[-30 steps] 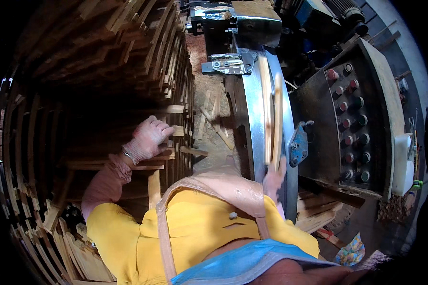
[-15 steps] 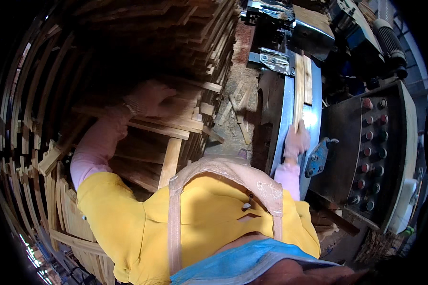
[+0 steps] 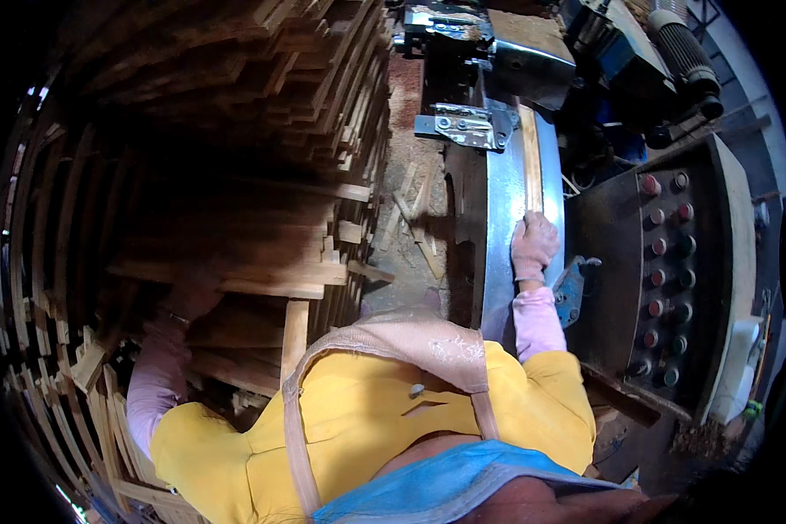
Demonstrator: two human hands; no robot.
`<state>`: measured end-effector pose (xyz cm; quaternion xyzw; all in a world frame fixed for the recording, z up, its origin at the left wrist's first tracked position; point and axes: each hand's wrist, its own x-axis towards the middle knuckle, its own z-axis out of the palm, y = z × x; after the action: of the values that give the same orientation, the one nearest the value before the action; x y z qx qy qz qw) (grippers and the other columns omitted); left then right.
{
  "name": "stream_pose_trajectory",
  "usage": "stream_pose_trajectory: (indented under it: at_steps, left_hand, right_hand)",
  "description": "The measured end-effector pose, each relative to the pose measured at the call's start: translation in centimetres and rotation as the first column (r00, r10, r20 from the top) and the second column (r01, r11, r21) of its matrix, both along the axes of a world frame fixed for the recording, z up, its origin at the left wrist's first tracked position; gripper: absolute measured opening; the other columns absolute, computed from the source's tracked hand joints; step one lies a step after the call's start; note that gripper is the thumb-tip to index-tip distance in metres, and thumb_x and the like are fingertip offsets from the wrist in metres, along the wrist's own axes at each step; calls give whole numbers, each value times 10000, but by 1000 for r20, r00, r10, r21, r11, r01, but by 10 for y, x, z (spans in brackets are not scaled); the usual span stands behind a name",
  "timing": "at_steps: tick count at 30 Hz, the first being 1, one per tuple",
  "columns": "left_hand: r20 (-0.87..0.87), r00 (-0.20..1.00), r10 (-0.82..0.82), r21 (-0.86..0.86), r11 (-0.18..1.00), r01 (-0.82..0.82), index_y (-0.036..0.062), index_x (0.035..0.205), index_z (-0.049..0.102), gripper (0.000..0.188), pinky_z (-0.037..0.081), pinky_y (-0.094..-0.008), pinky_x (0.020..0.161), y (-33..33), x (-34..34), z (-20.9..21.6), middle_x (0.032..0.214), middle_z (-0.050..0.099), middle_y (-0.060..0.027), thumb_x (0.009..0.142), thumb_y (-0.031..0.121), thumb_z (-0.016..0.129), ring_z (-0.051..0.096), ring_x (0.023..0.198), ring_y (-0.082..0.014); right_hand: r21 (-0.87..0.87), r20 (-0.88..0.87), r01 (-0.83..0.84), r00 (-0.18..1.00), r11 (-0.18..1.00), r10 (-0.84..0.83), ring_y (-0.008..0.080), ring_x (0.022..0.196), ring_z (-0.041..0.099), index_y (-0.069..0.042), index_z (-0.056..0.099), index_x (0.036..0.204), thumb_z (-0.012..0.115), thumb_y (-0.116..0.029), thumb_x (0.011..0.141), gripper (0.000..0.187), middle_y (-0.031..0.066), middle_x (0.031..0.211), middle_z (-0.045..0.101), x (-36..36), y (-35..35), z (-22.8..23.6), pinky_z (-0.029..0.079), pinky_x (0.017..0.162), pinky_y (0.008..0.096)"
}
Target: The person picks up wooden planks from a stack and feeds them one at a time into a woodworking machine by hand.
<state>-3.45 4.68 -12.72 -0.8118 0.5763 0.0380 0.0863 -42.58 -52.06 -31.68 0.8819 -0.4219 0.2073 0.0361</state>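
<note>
My right hand (image 3: pixel 534 243), in a pale glove, is closed on the near end of a narrow wood strip (image 3: pixel 530 162). The strip lies lengthwise on the metal bed (image 3: pixel 502 227) of a woodworking machine, its far end running in beneath the machine's housing (image 3: pixel 533 63). To the left, my left hand (image 3: pixel 199 286) is at the near edge of a pile of boards (image 3: pixel 253 240). Shadow and blur hide its fingers, so I cannot make out whether it grips a board.
Tall stacks of boards (image 3: pixel 345 96) rise at the far left. Loose offcuts (image 3: pixel 419 210) lie on the dusty floor between pile and machine. A bracket (image 3: pixel 463 127) sits on the bed's left edge. At the right stands a control panel (image 3: pixel 672 262) with several buttons, and a blue clamp-like fitting (image 3: pixel 569 293).
My left hand has drawn back toward me over the pile. One wood strip shows on the bed where two lay side by side. The view has shifted slightly right.
</note>
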Motion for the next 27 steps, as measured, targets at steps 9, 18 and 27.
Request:
stream_pose_trajectory:
  at_steps: [9, 18, 27]
  left_hand:
    - [3, 992, -126, -70, 990, 126, 94, 1268, 580, 523, 507, -478, 880, -209, -67, 73, 1100, 638, -98, 776, 102, 756, 643, 1036, -318]
    - [-1, 830, -557, 157, 820, 550, 107, 1123, 624, 315, 487, -412, 935, -357, -168, 48, 1050, 665, -94, 846, 199, 742, 661, 1061, -247]
    - [-120, 605, -787, -177, 617, 767, 126, 1228, 620, 580, 397, -473, 1098, -378, -195, -3, 1225, 607, -89, 723, 315, 832, 562, 1219, -259]
  right_hand:
    - [465, -236, 282, 953, 839, -189, 338, 1139, 688, -144, 741, 1156, 703, -307, 913, 295, 111, 1212, 748, 115, -85, 54, 544, 958, 460]
    - [660, 269, -572, 785, 486, 558, 410, 1157, 640, -40, 484, 1526, 853, -393, 802, 886, 211, 1276, 656, -19, 109, 144, 513, 1013, 449]
    - [534, -252, 486, 872, 692, -419, 416, 1077, 635, -212, 494, 1540, 807, -268, 826, 781, 178, 1170, 665, -126, 220, 44, 520, 911, 522]
